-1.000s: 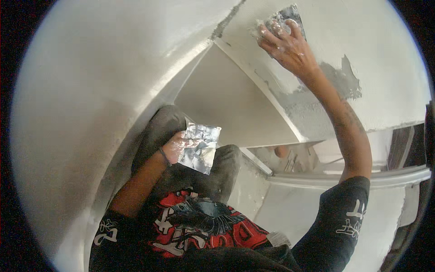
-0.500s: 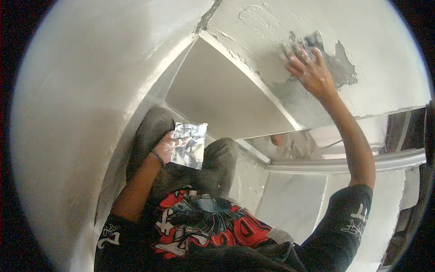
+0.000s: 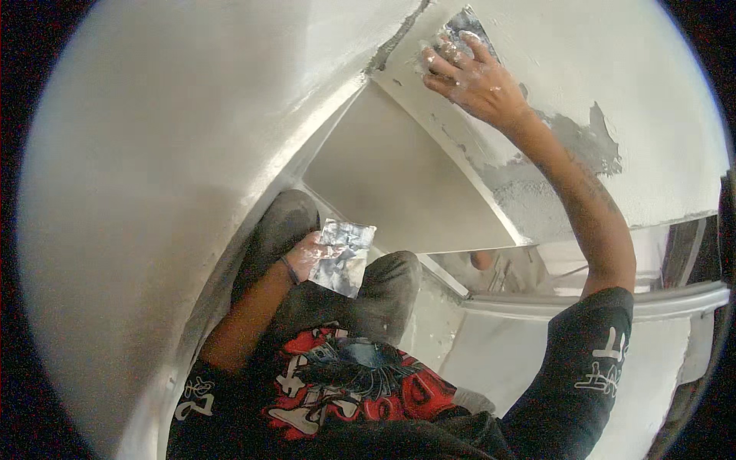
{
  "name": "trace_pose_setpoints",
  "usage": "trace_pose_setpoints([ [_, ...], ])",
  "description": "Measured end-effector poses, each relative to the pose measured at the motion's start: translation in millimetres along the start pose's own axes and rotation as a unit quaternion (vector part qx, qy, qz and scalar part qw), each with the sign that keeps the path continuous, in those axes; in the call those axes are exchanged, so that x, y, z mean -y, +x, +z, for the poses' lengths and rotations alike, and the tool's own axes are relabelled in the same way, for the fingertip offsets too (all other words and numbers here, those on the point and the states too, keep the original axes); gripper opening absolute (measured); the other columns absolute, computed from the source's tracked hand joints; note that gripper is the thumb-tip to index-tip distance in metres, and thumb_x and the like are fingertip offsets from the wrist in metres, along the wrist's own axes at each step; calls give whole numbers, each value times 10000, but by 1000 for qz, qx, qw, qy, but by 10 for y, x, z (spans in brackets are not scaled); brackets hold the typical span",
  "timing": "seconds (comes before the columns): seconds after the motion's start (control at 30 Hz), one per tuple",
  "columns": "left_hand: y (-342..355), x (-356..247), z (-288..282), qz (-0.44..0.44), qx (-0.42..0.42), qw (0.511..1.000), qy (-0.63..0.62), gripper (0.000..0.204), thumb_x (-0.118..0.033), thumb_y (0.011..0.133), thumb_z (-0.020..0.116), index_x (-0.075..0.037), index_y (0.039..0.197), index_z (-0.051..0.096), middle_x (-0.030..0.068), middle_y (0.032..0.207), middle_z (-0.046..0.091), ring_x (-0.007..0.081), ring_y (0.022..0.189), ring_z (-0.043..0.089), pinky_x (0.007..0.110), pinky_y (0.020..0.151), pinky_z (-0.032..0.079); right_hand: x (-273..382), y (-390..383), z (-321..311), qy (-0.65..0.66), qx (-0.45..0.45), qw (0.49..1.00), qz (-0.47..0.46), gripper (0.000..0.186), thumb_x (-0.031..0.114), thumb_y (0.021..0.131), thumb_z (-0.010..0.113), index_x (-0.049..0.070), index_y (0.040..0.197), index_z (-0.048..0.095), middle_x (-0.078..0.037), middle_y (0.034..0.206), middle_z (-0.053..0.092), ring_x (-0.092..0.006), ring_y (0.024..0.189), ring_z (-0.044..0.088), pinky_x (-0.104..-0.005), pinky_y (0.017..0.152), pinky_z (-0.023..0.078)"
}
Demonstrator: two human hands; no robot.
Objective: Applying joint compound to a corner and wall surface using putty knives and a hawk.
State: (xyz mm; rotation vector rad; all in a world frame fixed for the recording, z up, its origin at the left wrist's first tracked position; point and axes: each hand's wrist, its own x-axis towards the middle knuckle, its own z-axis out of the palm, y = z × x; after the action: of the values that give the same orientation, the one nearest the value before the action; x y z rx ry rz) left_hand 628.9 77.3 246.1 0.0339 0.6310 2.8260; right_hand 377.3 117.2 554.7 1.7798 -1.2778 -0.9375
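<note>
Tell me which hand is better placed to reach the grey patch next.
Likely the right hand: raised near the grey patch, holding a silvery plate; the left hand sits low by the knees with another plate.

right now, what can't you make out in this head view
In the head view:
Left hand: far side hidden behind the silver plate it holds.
Right hand: palm side hidden by its own back.
Flat blade: partly covered by that hand.
Clutter beyond the ledge: too small and blurred.
Shirt: cut off by the lower edge.

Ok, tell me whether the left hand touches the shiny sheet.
Touching: the head view shows the left hand gripping the shiny sheet by its left edge, fingers plainly overlapping its face.
</note>
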Motion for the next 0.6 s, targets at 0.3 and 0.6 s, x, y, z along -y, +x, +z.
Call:
trace_pose_setpoints([
  [0.3, 47, 93, -94, 28, 8, 1000, 11, 399, -24, 784, 511, 20, 1170, 420, 103, 1137, 509, 173, 1018, 508, 292, 871, 413, -57, -248, 92, 45, -30, 998, 8, 219, 200, 747, 491, 218, 948, 574, 10, 1131, 449, -185, 1095, 412, -417, 991, 247],
  [0.6, 13, 67, -117, 11, 1, 999, -37, 398, -20, 787, 507, 27, 1170, 412, 121, 1133, 508, 212, 1009, 519, 333, 878, 424, 199, -1471, -538, 32, 133, 989, 59, 195, 232, 734, 517, 249, 912, 595, 26, 1125, 477, -189, 1138, 387, -445, 1000, 243],
])
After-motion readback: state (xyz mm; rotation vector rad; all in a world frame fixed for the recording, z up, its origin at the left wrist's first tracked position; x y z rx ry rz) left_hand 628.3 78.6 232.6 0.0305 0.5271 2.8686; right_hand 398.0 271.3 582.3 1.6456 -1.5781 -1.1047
